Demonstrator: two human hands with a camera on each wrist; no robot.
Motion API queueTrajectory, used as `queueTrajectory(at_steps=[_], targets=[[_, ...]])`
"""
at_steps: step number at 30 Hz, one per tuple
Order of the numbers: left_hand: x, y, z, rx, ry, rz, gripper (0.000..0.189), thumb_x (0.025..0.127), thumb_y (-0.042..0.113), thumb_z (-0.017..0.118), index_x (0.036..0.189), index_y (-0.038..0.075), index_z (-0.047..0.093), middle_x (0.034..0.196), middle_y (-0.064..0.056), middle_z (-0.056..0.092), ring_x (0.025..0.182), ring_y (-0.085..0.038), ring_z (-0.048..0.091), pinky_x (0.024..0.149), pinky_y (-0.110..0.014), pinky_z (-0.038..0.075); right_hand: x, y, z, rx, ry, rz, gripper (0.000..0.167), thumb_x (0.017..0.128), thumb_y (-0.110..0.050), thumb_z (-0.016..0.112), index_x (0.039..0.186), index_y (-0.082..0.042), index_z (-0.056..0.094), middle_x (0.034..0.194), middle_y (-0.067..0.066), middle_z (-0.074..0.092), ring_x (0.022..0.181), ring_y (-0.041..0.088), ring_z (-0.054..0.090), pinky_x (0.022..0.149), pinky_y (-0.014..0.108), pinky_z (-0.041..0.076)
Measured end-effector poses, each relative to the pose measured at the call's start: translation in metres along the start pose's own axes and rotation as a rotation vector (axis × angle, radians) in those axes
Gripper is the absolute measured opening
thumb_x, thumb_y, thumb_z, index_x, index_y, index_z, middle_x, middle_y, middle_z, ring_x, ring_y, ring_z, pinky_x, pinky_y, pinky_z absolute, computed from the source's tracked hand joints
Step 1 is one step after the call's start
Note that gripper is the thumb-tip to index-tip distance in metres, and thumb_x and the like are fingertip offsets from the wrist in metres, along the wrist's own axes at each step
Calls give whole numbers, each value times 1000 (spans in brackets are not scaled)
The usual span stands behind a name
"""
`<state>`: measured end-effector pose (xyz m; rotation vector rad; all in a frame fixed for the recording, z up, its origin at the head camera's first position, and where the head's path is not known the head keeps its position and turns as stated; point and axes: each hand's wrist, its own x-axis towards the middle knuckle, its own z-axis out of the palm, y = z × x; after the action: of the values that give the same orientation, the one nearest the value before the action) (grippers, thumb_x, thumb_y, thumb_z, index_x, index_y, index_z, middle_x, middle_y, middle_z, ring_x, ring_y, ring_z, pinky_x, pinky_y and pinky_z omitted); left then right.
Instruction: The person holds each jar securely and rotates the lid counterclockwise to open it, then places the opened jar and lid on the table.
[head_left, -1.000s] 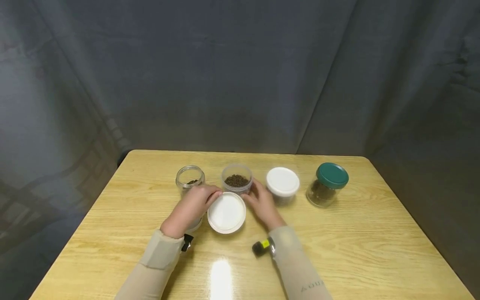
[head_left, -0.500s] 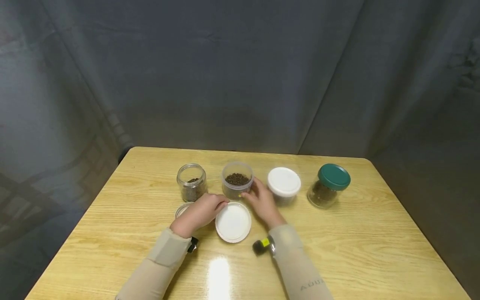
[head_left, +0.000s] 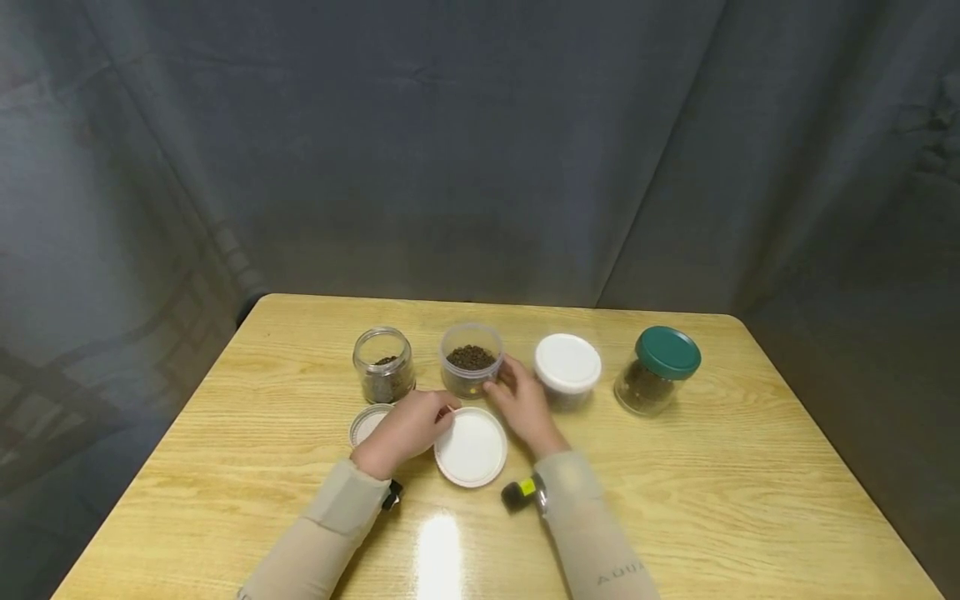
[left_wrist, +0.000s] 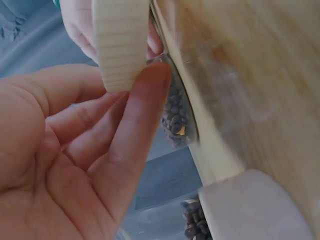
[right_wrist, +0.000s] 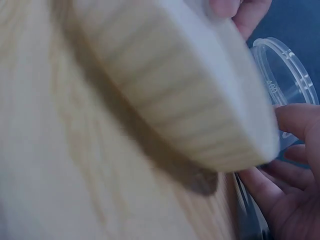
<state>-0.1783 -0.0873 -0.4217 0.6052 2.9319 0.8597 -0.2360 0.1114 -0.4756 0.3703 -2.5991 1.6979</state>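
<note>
My left hand (head_left: 412, 422) pinches a round white screw lid (head_left: 471, 447) by its edge, inner side up, in front of a clear plastic jar (head_left: 468, 385). In the left wrist view, thumb and fingers grip the ribbed rim of the lid (left_wrist: 122, 40). The jar stands upright and uncovered, with brown pellets inside. My right hand (head_left: 522, 408) holds its right side between thumb and fingers. In the right wrist view, the tilted lid (right_wrist: 175, 85) hides part of the right hand (right_wrist: 295, 175) and jar.
An open glass jar (head_left: 386, 379) with dark pellets stands left. Another white lid (head_left: 365, 422) lies before it, partly behind my left hand. On the right stand a white-lidded jar (head_left: 567, 367) and a green-lidded jar (head_left: 660, 367). Grey curtain hangs behind the table (head_left: 765, 467).
My left hand has brought the lid down and slightly right, away from the plastic jar and towards me. My right hand has stayed at the jar, which has barely shifted.
</note>
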Motion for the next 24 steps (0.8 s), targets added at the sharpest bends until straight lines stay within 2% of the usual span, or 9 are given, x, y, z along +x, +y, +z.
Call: queueTrajectory(at_steps=[3,7,12,17,24], targets=[[1,-1,2,9,14,7,13,95,-2,63,88,6,71,72,2,58,61,-10,45,55,-24,40,0,0,1,9,11,4,68,95,-16,71,153,-3,39,150,17,50,135,32,52,116,46,39],[1,-2,4,24,26,22,26,94,-5,63,72,9,60,64,3,45,61,-11,40,54,-24,35,1,1,2,19,20,3,67,95,-15,71,152,-2,40,149,18,50,134,32,53,116,46,40],[1,-4,6,45,35,43,28,91,-8,63,69,8,59,64,3,46,62,-12,41,56,-25,38,0,0,3,35,27,7,66,94,-14,71,151,-2,41,149,18,50,134,31,53,115,44,40],[-1,-5,8,92,42,25,28,86,-15,60,69,7,59,63,2,45,63,-13,41,55,-26,39,1,0,3,38,30,20,65,95,-16,71,151,-3,41,150,17,50,134,31,53,116,45,40],[0,-7,10,143,77,28,29,85,-17,60,69,8,60,65,0,52,63,-13,45,55,-28,44,1,1,2,52,28,22,65,94,-16,72,150,-3,43,149,16,51,134,30,53,116,43,40]])
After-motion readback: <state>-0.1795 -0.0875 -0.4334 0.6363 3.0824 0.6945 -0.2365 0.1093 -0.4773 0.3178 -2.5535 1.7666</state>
